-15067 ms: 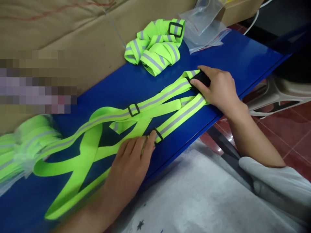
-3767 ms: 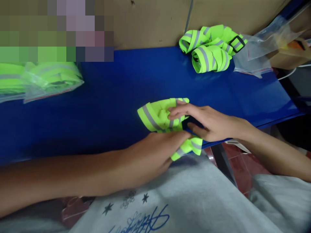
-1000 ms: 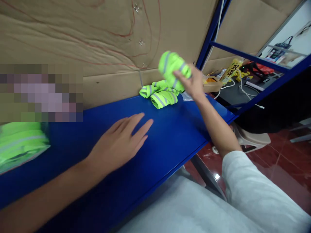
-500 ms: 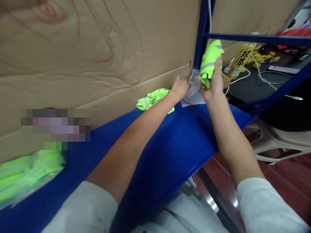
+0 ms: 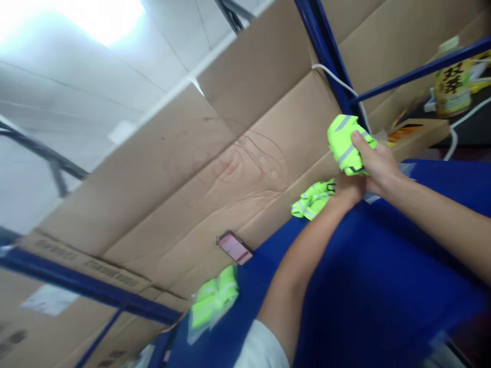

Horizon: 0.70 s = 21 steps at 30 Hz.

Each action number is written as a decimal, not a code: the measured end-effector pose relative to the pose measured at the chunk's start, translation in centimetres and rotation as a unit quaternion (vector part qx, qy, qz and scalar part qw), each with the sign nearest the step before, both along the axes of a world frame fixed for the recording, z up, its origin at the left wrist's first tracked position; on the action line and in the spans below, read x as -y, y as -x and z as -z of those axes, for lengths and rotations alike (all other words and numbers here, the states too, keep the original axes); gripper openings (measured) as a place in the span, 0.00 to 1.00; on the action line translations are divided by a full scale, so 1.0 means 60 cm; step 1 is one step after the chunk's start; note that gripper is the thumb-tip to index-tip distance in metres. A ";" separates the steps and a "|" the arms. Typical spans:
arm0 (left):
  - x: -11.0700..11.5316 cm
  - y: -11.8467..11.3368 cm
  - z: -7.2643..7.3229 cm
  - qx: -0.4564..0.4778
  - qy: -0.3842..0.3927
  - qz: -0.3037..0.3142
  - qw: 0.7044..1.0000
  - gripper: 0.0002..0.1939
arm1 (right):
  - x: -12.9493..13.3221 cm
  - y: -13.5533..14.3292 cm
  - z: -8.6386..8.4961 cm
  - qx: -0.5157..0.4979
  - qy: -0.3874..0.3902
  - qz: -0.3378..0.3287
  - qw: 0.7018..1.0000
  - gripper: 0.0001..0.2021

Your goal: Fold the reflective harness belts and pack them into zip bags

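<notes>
My right hand (image 5: 381, 163) is closed around a folded neon-yellow reflective vest (image 5: 343, 143) with grey stripes, its thumb pressed on the front. Just below the bundle is my left hand (image 5: 352, 186), its fingers hidden behind the vest and the right hand. Parts of a clear plastic bag (image 5: 372, 198) show by my wrists. Beside my left hand, a crumpled neon-yellow reflective garment (image 5: 312, 202) lies against the cardboard. Further left, a folded neon garment in clear plastic (image 5: 215, 299) rests on the blue surface (image 5: 368, 286).
A phone (image 5: 236, 248) with a lit screen leans at the cardboard wall (image 5: 184, 204). Blue frame bars (image 5: 326, 46) rise behind my hands. On the right are a yellow drink bottle (image 5: 452, 87), white cables and a cardboard box (image 5: 422, 138).
The view has tilted upward and swung, bringing the ceiling and phone into sight. My left hand has come under the vest bundle, close to my right hand, which still holds it.
</notes>
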<state>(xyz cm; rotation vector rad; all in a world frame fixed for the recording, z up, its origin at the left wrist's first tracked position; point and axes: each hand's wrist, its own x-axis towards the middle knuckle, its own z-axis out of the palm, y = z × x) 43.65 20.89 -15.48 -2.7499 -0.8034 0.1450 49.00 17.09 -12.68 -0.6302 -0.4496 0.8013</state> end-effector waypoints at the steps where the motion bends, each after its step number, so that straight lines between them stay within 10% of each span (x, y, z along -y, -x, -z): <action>1: 0.010 0.005 -0.003 0.016 -0.022 -0.013 1.000 0.14 | 0.004 0.002 0.000 -0.001 -0.006 0.010 1.000 0.17; 8: 0.076 0.084 -0.041 0.172 -0.102 0.028 0.979 0.18 | 0.050 -0.009 -0.029 -0.032 -0.103 0.027 0.994 0.17; 15: 0.201 0.255 -0.068 0.246 -0.124 0.087 0.957 0.19 | 0.101 0.034 -0.029 0.056 -0.058 -0.093 0.992 0.25; 21: 0.304 0.382 -0.058 0.366 0.148 -0.112 0.912 0.18 | 0.090 0.121 0.065 0.186 0.073 -0.249 0.948 0.29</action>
